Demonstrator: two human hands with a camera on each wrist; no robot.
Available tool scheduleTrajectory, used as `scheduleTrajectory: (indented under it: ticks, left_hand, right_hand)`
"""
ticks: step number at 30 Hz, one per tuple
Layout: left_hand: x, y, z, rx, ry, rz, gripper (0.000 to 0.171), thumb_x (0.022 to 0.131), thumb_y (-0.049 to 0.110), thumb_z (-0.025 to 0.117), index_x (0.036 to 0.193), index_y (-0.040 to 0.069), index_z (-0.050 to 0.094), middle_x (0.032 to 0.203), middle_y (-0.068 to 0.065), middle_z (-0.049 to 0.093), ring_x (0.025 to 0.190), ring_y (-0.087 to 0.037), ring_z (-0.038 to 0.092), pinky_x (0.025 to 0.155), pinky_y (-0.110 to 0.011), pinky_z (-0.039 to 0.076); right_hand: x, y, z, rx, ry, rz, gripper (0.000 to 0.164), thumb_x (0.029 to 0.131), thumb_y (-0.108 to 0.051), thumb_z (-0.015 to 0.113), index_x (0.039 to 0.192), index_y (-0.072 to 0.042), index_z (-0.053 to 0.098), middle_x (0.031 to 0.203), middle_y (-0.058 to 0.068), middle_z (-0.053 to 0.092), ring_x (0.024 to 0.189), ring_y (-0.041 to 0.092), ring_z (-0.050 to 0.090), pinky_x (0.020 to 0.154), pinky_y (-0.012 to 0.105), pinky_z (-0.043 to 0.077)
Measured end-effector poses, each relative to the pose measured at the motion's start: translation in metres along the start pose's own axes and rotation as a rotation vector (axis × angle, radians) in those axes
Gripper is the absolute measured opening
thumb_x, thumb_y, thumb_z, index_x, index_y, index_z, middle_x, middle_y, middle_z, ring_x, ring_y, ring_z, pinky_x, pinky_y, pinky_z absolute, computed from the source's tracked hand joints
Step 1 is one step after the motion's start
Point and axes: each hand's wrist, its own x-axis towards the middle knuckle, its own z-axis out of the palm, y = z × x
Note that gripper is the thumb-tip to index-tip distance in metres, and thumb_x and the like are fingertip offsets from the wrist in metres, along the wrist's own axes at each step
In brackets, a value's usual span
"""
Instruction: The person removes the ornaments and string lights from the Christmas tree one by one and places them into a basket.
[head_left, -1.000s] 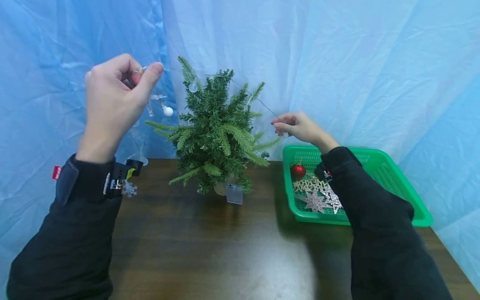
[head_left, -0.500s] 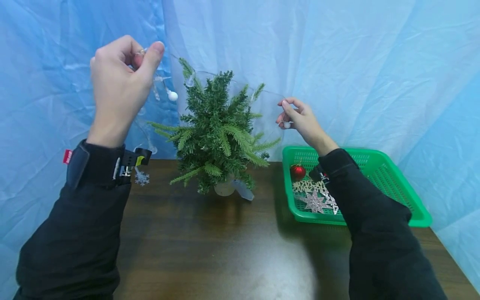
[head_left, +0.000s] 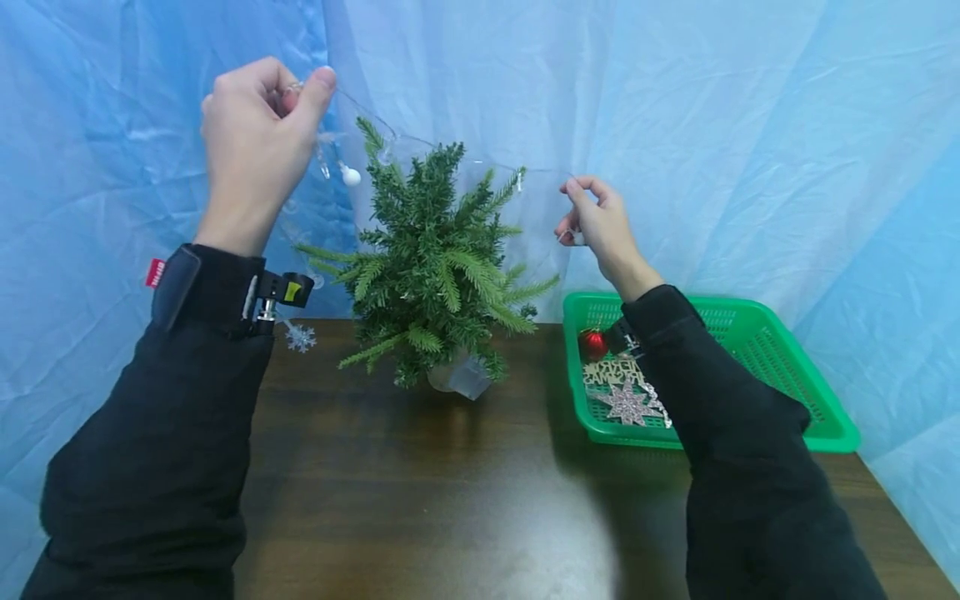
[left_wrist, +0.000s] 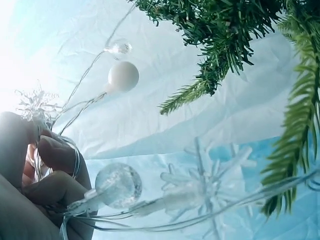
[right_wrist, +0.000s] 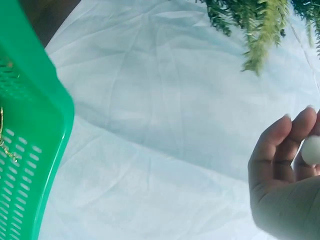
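A small artificial Christmas tree (head_left: 442, 267) stands at the back of the table. Strung behind its top is a thin string of lights (head_left: 551, 171), running between both raised hands. At the upper left my left hand (head_left: 258, 150) grips a bundle of the string, with a white ball bulb (left_wrist: 123, 76), a clear ball bulb (left_wrist: 118, 185) and a clear snowflake (left_wrist: 202, 187) dangling from it. To the right of the tree my right hand (head_left: 600, 229) pinches the string between thumb and forefinger. Another white ball bulb (right_wrist: 312, 150) lies against its curled fingers.
A green plastic basket (head_left: 817, 400) stands at the right, holding a red ball ornament (head_left: 594, 344), a gold lettered ornament (head_left: 606, 372) and a glittery star (head_left: 628, 403). A clear tag (head_left: 471, 379) hangs by the tree's base. Blue cloth (head_left: 712, 100) backs the dark wooden table (head_left: 450, 500).
Both hands have risen, the left also moving to the right. The string between them has lifted and straightened behind the treetop. The tag at the tree's base has swung about.
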Motion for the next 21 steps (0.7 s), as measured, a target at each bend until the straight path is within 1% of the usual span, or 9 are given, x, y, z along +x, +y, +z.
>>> scheduleTrajectory:
  ticks: [3,5,7,10,14,17,19,21]
  left_hand:
    - [0.004,-0.004,0.001,-0.024,0.007,-0.040,0.042,0.096,0.047,0.067,0.070,0.018,0.051,0.062,0.005,0.045,0.054,-0.009,0.037,0.059,-0.024,0.028]
    - [0.006,-0.006,0.001,-0.040,0.019,-0.051,0.042,0.097,0.047,0.066,0.071,0.018,0.051,0.062,0.006,0.044,0.055,-0.009,0.037,0.062,-0.023,0.029]
    - [0.006,-0.009,0.002,-0.048,0.033,-0.048,0.042,0.097,0.046,0.065,0.071,0.018,0.050,0.062,0.006,0.044,0.055,-0.008,0.037,0.063,-0.023,0.029]
    - [0.006,-0.011,0.003,-0.063,0.044,-0.043,0.040,0.097,0.046,0.066,0.071,0.019,0.051,0.062,0.007,0.045,0.055,-0.007,0.038,0.064,-0.023,0.030]
    - [0.004,-0.010,0.000,-0.113,0.040,-0.053,0.039,0.096,0.045,0.068,0.072,0.018,0.053,0.063,0.006,0.047,0.055,-0.008,0.040,0.061,-0.023,0.032]
    - [0.000,-0.007,-0.003,-0.145,0.039,-0.050,0.039,0.095,0.044,0.069,0.072,0.016,0.054,0.063,0.004,0.047,0.054,-0.009,0.039,0.056,-0.023,0.031]
    - [-0.003,-0.005,-0.004,-0.142,0.038,-0.036,0.040,0.095,0.045,0.069,0.072,0.016,0.055,0.062,0.004,0.047,0.054,-0.010,0.038,0.056,-0.023,0.031]
    - [-0.007,-0.003,-0.005,-0.125,0.030,-0.019,0.040,0.095,0.045,0.069,0.072,0.016,0.054,0.062,0.004,0.047,0.053,-0.010,0.038,0.054,-0.023,0.029]
  right_hand:
    - [0.000,-0.003,0.003,-0.023,0.031,0.016,0.033,0.106,-0.039,0.051,0.118,-0.010,0.061,0.062,0.005,0.061,0.057,0.020,0.060,0.061,0.032,0.056]
    - [0.000,-0.004,0.004,-0.023,0.039,0.017,0.037,0.106,-0.039,0.051,0.121,-0.007,0.061,0.062,0.006,0.061,0.056,0.020,0.060,0.061,0.032,0.056]
    - [0.000,-0.006,0.005,-0.018,0.042,0.009,0.040,0.106,-0.040,0.051,0.124,-0.005,0.059,0.061,0.006,0.061,0.055,0.020,0.060,0.060,0.032,0.056]
    - [0.000,-0.006,0.004,0.020,0.046,0.002,0.038,0.106,-0.039,0.052,0.122,-0.005,0.059,0.061,0.007,0.062,0.053,0.020,0.060,0.059,0.032,0.057]
    - [-0.002,-0.006,0.001,0.051,0.040,-0.015,0.031,0.106,-0.038,0.053,0.117,-0.010,0.061,0.063,0.007,0.063,0.051,0.019,0.061,0.058,0.031,0.057]
    - [-0.004,-0.005,-0.002,0.053,0.027,-0.041,0.030,0.105,-0.038,0.053,0.117,-0.011,0.062,0.064,0.008,0.063,0.051,0.019,0.060,0.058,0.031,0.058]
    - [-0.005,-0.004,-0.004,0.047,0.022,-0.059,0.030,0.105,-0.038,0.054,0.117,-0.011,0.062,0.064,0.008,0.062,0.051,0.019,0.060,0.058,0.031,0.058]
    - [-0.006,-0.002,-0.007,0.030,0.019,-0.074,0.030,0.105,-0.038,0.054,0.118,-0.011,0.062,0.063,0.008,0.061,0.051,0.019,0.060,0.058,0.030,0.058]
